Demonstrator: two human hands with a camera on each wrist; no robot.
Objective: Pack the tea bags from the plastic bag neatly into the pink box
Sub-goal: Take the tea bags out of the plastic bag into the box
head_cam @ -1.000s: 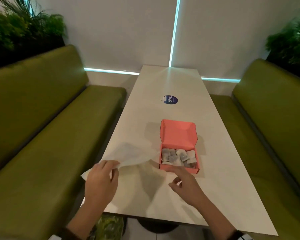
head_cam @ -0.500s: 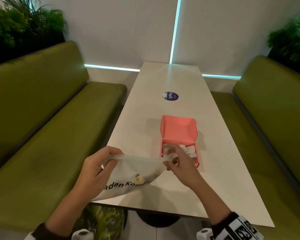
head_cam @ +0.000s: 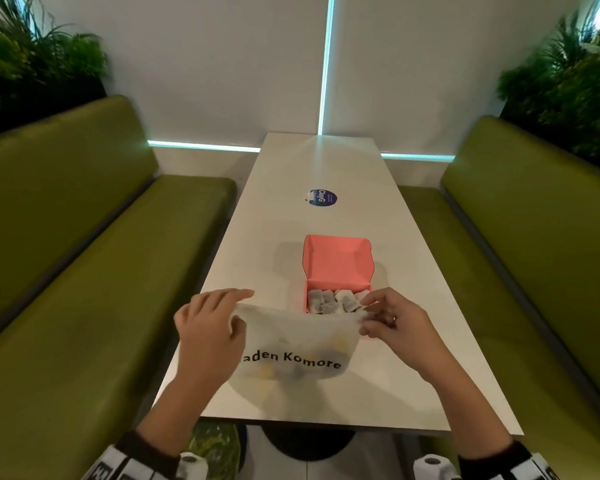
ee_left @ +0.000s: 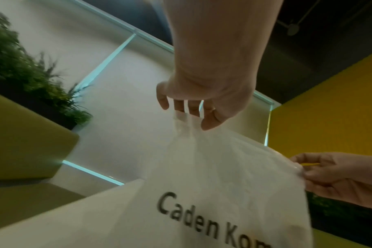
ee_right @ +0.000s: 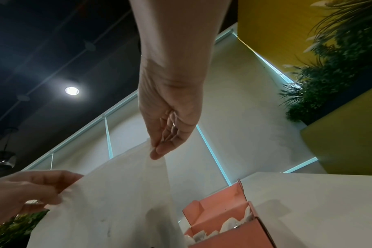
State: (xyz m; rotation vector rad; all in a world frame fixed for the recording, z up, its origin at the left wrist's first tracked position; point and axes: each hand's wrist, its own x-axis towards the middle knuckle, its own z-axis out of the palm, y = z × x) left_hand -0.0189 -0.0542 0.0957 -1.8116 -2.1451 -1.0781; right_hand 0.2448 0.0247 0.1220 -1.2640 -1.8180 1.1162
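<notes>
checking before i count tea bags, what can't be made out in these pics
- Bag contents: head view, frosted plastic blurs them to dim yellow and dark blobs; no count.
- Box near part: head view, bag rim and right hand cover it.
- Bag print: left hand hides its first letter in the head view; the left wrist view's edge cuts it off.

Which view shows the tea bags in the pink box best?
Head view: it looks down into the open pink box, so the tea bags show as a layer. Right wrist view catches a few tea bags over the box wall. Left wrist view shows none, only the plastic bag.
</notes>
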